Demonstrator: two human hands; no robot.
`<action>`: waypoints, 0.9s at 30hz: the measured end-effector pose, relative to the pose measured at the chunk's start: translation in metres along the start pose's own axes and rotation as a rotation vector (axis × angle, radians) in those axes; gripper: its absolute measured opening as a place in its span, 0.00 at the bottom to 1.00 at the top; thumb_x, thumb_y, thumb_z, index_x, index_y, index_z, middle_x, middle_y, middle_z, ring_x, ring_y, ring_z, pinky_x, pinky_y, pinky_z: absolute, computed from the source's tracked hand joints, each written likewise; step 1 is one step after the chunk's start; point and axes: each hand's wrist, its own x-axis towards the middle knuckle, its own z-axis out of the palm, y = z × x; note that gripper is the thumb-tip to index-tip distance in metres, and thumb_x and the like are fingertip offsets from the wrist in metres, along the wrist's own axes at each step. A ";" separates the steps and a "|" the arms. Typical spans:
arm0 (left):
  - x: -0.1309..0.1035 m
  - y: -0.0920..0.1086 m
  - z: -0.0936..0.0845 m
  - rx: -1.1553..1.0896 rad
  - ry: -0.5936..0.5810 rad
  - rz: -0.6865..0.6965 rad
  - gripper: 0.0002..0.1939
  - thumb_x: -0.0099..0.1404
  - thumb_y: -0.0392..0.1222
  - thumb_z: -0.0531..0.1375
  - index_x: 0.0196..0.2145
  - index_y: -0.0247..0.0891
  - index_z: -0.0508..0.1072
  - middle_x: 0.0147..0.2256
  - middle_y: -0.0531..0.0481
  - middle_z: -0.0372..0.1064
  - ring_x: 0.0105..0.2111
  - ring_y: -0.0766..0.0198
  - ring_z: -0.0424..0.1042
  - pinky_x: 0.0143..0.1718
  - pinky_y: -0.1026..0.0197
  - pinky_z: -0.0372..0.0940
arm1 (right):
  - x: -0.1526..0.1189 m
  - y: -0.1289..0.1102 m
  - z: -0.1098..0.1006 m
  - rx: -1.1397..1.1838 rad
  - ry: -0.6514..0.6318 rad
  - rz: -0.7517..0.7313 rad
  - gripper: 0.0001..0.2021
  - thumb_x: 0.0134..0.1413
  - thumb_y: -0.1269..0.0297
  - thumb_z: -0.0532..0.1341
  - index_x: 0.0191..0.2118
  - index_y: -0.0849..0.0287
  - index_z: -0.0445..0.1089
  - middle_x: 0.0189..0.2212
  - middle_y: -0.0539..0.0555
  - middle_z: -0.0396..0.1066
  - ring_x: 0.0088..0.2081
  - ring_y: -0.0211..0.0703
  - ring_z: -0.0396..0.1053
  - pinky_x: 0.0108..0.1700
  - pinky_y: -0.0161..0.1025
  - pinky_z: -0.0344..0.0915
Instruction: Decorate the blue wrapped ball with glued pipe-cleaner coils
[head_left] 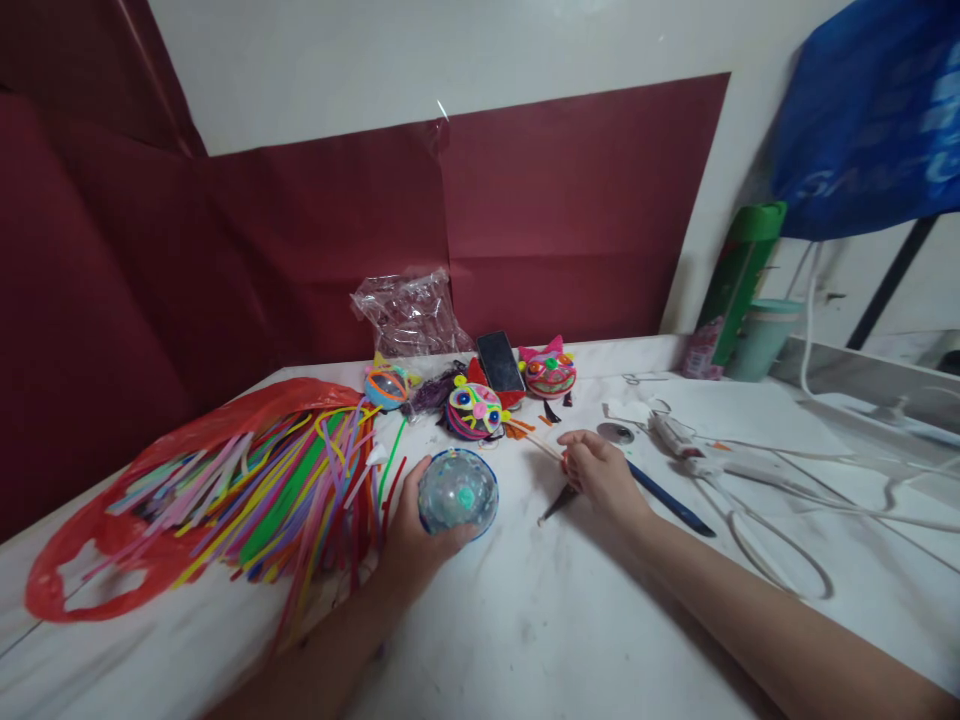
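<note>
My left hand (420,540) is wrapped round a clear, rounded plastic ball (458,493) with a blue rim and a teal spot in its middle, held over the white table. To the right, my right hand (596,475) has its fingers pinched together above the tabletop. A thin pale strip (541,444) and a dark tapered tool (559,503) both reach its fingertips; which of them it grips I cannot tell. Beyond both hands sits a decorated animal-face ball (475,410) in yellow and pink, with a pink-eared one (549,371) behind it.
Colourful pipe cleaners (292,490) spill from a red plastic bag (64,580) at left. A phone (501,362), a blue-and-orange ball (388,387) and clear wrapping (411,312) are at the back. Rightward lie a dark blue tool (671,498), a glue gun (679,440) and cables (780,575).
</note>
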 end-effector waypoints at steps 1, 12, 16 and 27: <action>0.000 -0.001 0.000 -0.002 0.001 0.002 0.43 0.42 0.43 0.67 0.56 0.38 0.56 0.56 0.41 0.59 0.55 0.48 0.59 0.54 0.50 0.58 | 0.000 0.001 0.001 0.004 -0.008 -0.006 0.09 0.40 0.61 0.58 0.30 0.57 0.62 0.10 0.38 0.48 0.13 0.30 0.45 0.16 0.30 0.43; 0.005 -0.007 0.001 0.044 0.102 0.012 0.42 0.41 0.42 0.66 0.55 0.39 0.59 0.54 0.42 0.61 0.52 0.50 0.63 0.52 0.52 0.61 | -0.005 0.000 0.004 -0.062 -0.036 -0.067 0.17 0.40 0.50 0.63 0.26 0.60 0.65 0.09 0.42 0.55 0.12 0.31 0.49 0.15 0.31 0.45; 0.015 -0.006 -0.007 0.000 0.271 -0.041 0.42 0.45 0.48 0.64 0.57 0.38 0.55 0.53 0.41 0.60 0.52 0.52 0.63 0.51 0.52 0.60 | 0.001 0.002 -0.001 -0.071 0.056 -0.096 0.16 0.41 0.50 0.63 0.25 0.59 0.64 0.09 0.41 0.56 0.12 0.31 0.51 0.15 0.30 0.46; 0.035 -0.011 -0.014 0.249 0.260 -0.074 0.43 0.48 0.54 0.60 0.58 0.33 0.53 0.54 0.38 0.58 0.53 0.50 0.61 0.53 0.50 0.58 | 0.013 -0.087 -0.031 0.047 0.276 -0.375 0.07 0.47 0.60 0.58 0.29 0.59 0.64 0.14 0.41 0.57 0.15 0.30 0.55 0.18 0.29 0.54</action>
